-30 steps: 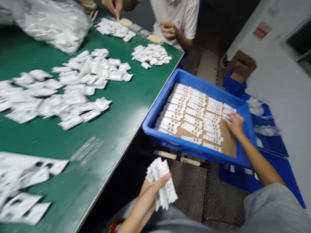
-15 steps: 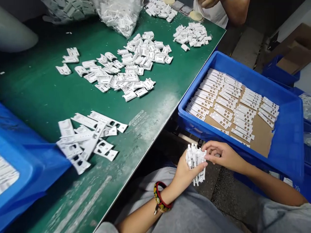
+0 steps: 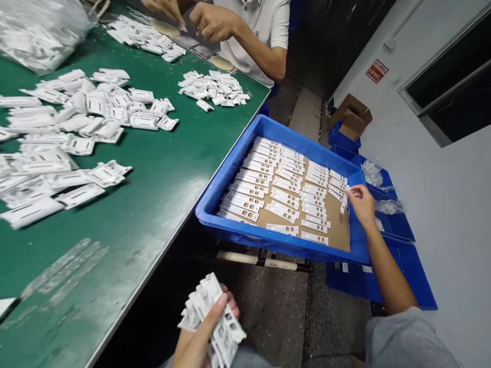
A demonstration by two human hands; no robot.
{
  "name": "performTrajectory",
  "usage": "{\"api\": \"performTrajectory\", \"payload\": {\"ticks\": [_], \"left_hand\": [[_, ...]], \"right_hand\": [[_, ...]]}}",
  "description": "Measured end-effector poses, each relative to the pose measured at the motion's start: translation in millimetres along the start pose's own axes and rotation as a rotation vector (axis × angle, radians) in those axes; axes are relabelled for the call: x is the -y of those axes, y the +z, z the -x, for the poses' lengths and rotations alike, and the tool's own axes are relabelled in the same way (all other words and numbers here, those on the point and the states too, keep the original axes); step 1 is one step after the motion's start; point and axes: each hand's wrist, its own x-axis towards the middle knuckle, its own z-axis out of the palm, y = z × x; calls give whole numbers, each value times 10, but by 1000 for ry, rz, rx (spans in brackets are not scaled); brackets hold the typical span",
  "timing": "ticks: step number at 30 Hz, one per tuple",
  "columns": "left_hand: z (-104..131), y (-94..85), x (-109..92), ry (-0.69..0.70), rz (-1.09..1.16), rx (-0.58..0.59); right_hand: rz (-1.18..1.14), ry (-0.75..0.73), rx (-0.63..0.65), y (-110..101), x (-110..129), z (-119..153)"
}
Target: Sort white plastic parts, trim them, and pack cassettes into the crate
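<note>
Well, the pale wall (image 3: 433,179) takes up the far right of the view, and the green surface (image 3: 164,174) fills the left. A co-worker (image 3: 249,46) in a white collared shirt is at the far end of the surface, both hands raised near its edge. Just beside the surface's long edge sits the blue tray (image 3: 276,246), lined with brown board (image 3: 337,230) and holding four columns of flat white strips (image 3: 283,212), each pierced with small openings. Beyond the tray, blue bins (image 3: 387,271) and an open cardboard box (image 3: 355,115) stand near the wall. A clear plastic bag (image 3: 42,36) full of white parts lies at the surface's upper left; a wide heap of short white pieces (image 3: 103,105) spreads below it, with two smaller piles (image 3: 215,89) nearer the co-worker. The left hand (image 3: 203,327), below the tray and clear of it, has its grip closed around a loose bundle of strips (image 3: 217,319), thumb across the top. The right hand (image 3: 362,204) is over the tray's far-right column, its grip pinched on the end of a single strip (image 3: 344,203), which hangs at a steeper angle than its neighbours. Smallest is a red-and-white sign (image 3: 377,71) on the wall.
</note>
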Motion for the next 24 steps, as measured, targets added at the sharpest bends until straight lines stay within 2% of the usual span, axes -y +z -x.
{"api": "performTrajectory", "payload": {"ticks": [3,6,11,16,21,24], "left_hand": [[41,37,-3,-14,-2,0],[56,33,6,-23,-5,8],[47,-28,5,-50,10,-16],[66,8,40,-65,20,-34],[97,20,63,-99,-1,-49],[79,-42,55,-95,-9,-57]], "right_hand": [[110,-19,138,369,-371,-192],[190,-73,258,583,-550,-240],[308,-107,340,543,-760,-262],[372,-104,395,566,-912,-250],[381,-119,412,576,-972,-287],[431,-80,357,498,-1028,-421]]}}
